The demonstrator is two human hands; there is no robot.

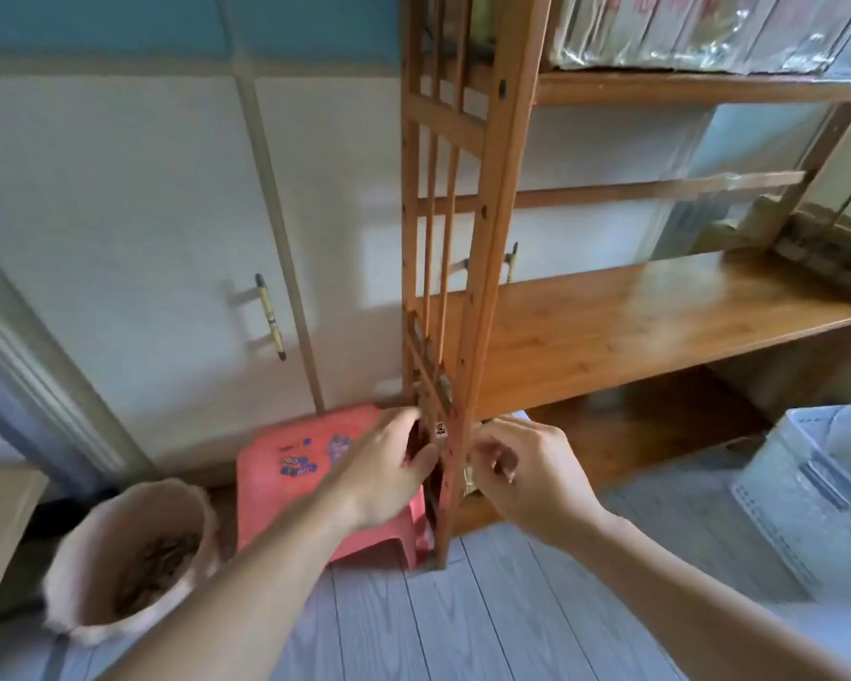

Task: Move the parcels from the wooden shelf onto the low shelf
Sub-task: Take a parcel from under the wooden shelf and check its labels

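Note:
The wooden shelf point(659, 312) fills the right half of the head view. Plastic-wrapped parcels point(708, 31) stand in a row on its top board, and the middle board is bare at its left. Both my hands are down at the low shelf point(634, 425), on either side of the left side frame point(467, 336). My left hand point(389, 464) reaches in through the side slats. My right hand point(526, 474) is curled just inside the post. Between them a dark parcel point(440, 430) with a small white label shows through the slats, mostly hidden by the frame.
A red plastic stool point(315, 464) stands against the shelf's left side. A fuzzy-rimmed bin point(129, 557) sits on the floor at the left. A white plastic basket point(816, 493) is at the right. White cabinet doors point(168, 238) stand behind. Blurred items point(806, 238) crowd the middle board's right end.

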